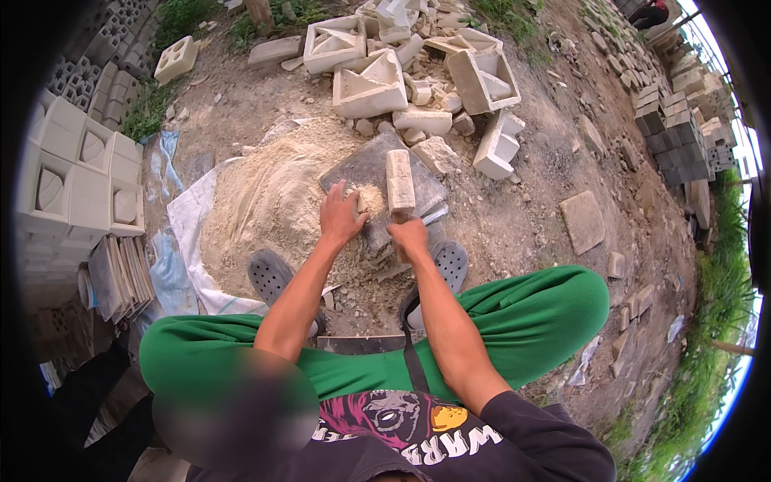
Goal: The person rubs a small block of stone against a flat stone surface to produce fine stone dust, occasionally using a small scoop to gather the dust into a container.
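My right hand (408, 236) is wrapped round the handle of a mallet. The mallet's pale, worn, block-shaped head (400, 181) stands above my fist, over a dark flat slab (418, 186). My left hand (342, 215) rests at the slab's left part with fingers stretched out and thumb apart. It touches a small heap of pale crumbs (369, 198); whether a larger piece lies under the fingers I cannot tell. A big mound of cream-coloured crushed material (269, 189) spreads left of the slab on a white sheet (191, 201).
Broken cream-coloured hollow blocks (371, 84) are piled beyond the slab. Stacked pale blocks (88, 165) stand at the left, grey blocks (673, 132) at the far right. A flat stone (582, 222) lies on the ground to the right. My feet in grey clogs (270, 275) flank the work spot.
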